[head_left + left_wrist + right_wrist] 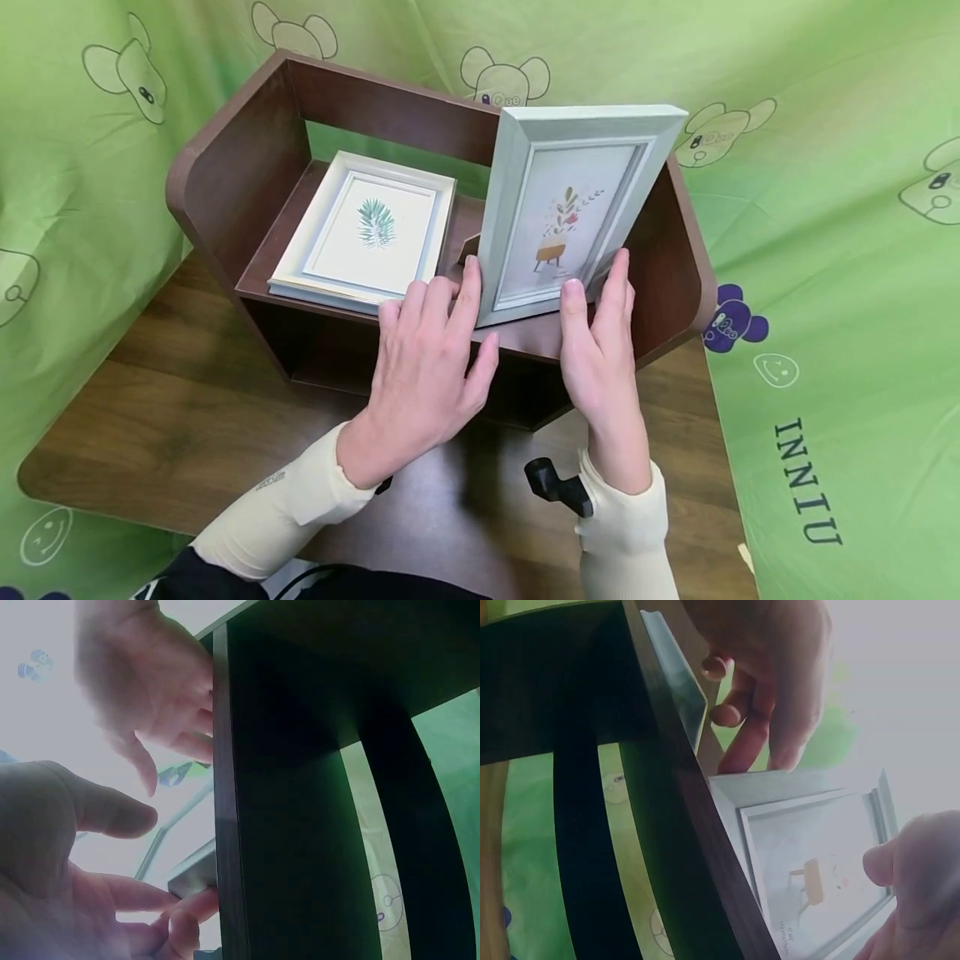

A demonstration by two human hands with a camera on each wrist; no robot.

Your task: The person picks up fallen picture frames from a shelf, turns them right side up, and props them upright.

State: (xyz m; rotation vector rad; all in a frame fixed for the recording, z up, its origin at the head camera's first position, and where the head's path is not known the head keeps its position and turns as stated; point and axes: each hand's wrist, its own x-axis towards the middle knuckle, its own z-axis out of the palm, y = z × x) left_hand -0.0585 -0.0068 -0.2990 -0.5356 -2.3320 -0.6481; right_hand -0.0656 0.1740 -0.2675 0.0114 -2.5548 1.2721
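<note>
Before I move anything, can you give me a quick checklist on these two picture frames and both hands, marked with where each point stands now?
1. Left hand at the flower frame's left edge: ok.
2. Right hand at its right side, thumb in front: ok.
3. Leaf frame flat on the shelf, apart from the flower frame: ok.
4. Room ahead of the flower frame: not ok; its lower left corner is close to the shelf's front edge.
5. Back support set: cannot tell; only a bit of a brown piece shows behind.
</note>
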